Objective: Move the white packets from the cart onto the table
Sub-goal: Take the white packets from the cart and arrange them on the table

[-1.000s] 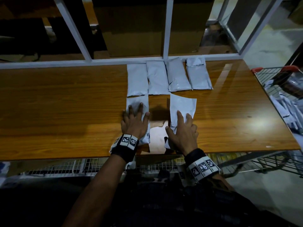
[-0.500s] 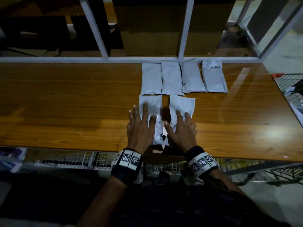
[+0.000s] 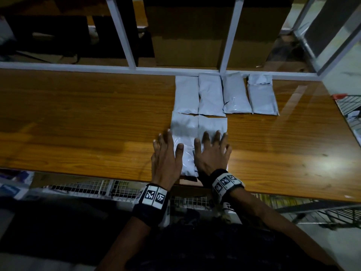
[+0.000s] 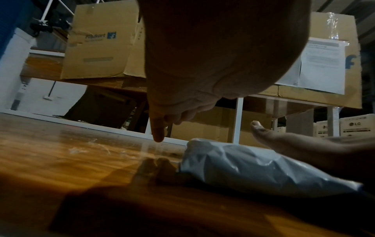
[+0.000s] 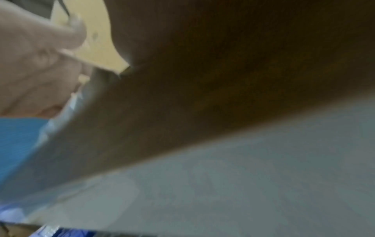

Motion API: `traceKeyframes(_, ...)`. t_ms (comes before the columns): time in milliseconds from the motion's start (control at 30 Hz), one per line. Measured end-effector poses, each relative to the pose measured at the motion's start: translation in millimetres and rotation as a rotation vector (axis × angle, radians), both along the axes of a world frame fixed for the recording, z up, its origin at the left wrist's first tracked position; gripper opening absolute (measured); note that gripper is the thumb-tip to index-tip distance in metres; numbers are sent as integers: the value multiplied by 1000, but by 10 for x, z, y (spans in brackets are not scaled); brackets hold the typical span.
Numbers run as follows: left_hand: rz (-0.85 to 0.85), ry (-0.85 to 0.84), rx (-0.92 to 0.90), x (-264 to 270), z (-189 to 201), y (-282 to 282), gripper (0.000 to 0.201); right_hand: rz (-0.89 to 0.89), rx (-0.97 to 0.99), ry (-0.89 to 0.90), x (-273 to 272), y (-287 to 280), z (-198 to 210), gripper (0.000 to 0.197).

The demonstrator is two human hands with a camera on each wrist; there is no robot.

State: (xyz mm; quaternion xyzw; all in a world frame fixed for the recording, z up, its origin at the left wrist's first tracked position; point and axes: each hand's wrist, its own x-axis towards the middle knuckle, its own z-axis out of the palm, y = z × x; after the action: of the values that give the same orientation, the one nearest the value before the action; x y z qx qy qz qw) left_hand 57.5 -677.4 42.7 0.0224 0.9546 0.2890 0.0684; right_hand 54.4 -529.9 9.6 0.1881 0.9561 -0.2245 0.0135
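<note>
Two flat white plastic packets (image 3: 197, 132) are being squared into a second row on the glossy wooden surface (image 3: 78, 122), pressed under the flat, released left hand (image 3: 166, 159) and right hand (image 3: 212, 153); next, more must be fetched from the wire cart (image 3: 349, 106).

Bare table (image 3: 78, 124) left of packets (image 3: 214, 94), white frame rail (image 3: 97, 66) blocking behind, cart (image 3: 349, 106) right

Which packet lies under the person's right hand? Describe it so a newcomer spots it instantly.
On the wooden table, four white packets line the back rail, with two more in a front row. It is the right packet of the front row, under the flat right hand, the only packet with bare table to its right.
</note>
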Motion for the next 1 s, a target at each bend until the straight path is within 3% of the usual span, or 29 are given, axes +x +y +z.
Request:
traceKeyframes(100, -11, 18, 1, -29, -69, 23, 74, -17, -20, -2, -16, 2, -10, 79)
traceKeyframes(300, -53, 78, -23, -32, -68, 100, 85, -113, -206, 57, -18, 106, 171, 47)
traceKeyframes(433, -91, 165, -18, -20, -51, 160, 101, -263, -401, 305, 191, 217, 392, 73)
traceKeyframes(633, -235, 250, 74, 138, -57, 401, 83, -382, -654, 457, 792, 469, 390, 82)
traceKeyframes(700, -272, 367, 130, 217, -52, 511, 67, -425, -730, 484, 978, 606, 411, 73)
traceKeyframes(800, -300, 504, 185, 324, 2, 721, 44, -482, -693, 512, 1202, 836, 545, 76)
traceKeyframes(900, -343, 552, 235, 403, 91, 973, 53, -488, -610, 579, 1379, 1063, 691, 78)
traceKeyframes(1000, -415, 558, 266, 483, 171, 1262, 52, -482, -496, 618, 1530, 1291, 758, 57)
